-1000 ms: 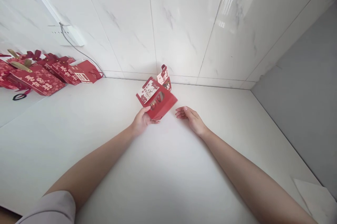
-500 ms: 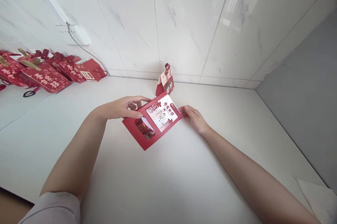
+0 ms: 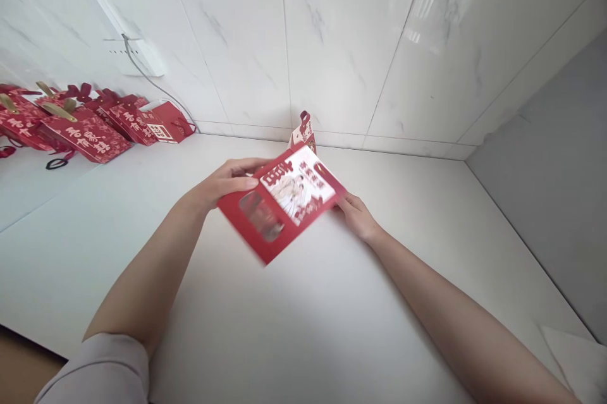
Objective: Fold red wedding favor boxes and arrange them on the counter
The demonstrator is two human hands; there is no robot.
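A red gift box (image 3: 270,252) with a clear window and a white printed panel is held tilted over the white table, slightly blurred by motion. My left hand (image 3: 227,183) grips its upper left edge, thumb on the front face and fingers behind. At the box's right corner is my right hand (image 3: 356,215), its fingers partly hidden behind the box, supporting it from that side. Just behind stands a small red and white box (image 3: 302,132) with a ribbon loop on top, its lower part covered by the held box.
Several red gift boxes (image 3: 90,133) with ribbons and handles line the wall at the left. A grey cable (image 3: 147,75) hangs from a wall socket (image 3: 137,56) down behind them. Marbled tiles (image 3: 332,43) back the white table (image 3: 303,341); a grey surface (image 3: 545,157) borders it at the right.
The held box has risen and turned more toward me, now covering more of the small box behind. My right fingers have moved further behind its corner.
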